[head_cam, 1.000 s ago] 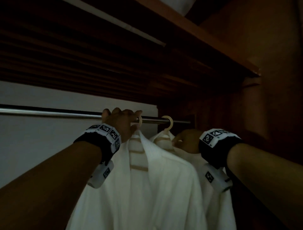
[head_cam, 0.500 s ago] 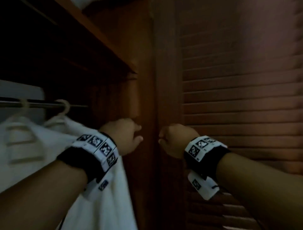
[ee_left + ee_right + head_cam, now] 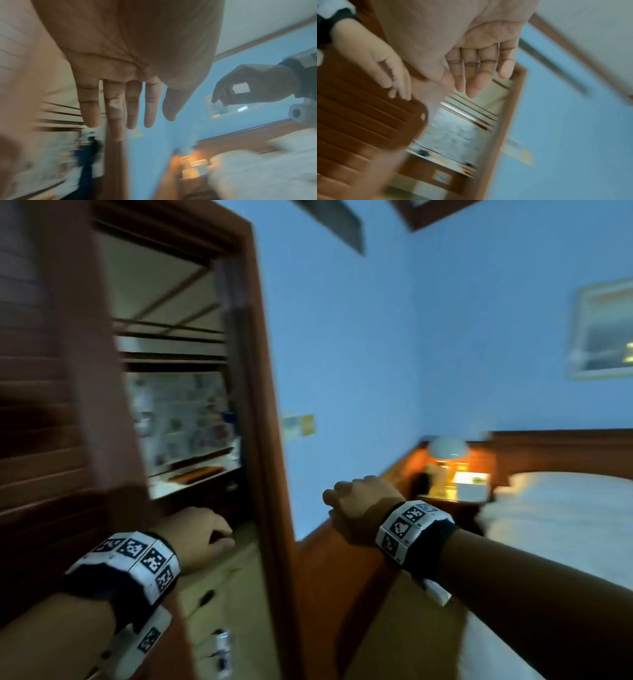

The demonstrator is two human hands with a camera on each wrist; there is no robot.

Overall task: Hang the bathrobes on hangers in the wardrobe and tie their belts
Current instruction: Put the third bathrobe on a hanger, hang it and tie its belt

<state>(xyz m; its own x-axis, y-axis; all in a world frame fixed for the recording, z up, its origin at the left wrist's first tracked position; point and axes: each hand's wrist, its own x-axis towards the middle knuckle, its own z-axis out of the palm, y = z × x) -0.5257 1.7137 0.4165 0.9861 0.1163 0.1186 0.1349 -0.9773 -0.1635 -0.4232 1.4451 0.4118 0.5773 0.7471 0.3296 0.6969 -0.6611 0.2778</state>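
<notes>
No bathrobe, hanger or belt shows in any view now. My left hand hovers low in front of the edge of the brown louvred wardrobe door. In the left wrist view its fingers are straight and hold nothing. My right hand is raised in the open room to the right, also empty. Its fingers are relaxed and nearly straight in the right wrist view. That view also shows the left hand close to the louvred door; I cannot tell whether it touches it.
A brown door frame opens onto a tiled room with a counter. To the right are a blue wall, a nightstand with a lit lamp, a wooden headboard and a white bed. All the views are motion-blurred.
The view has swung right, away from the wardrobe rail and the two hung white bathrobes. Both hands left the hangers, came down and are empty.
</notes>
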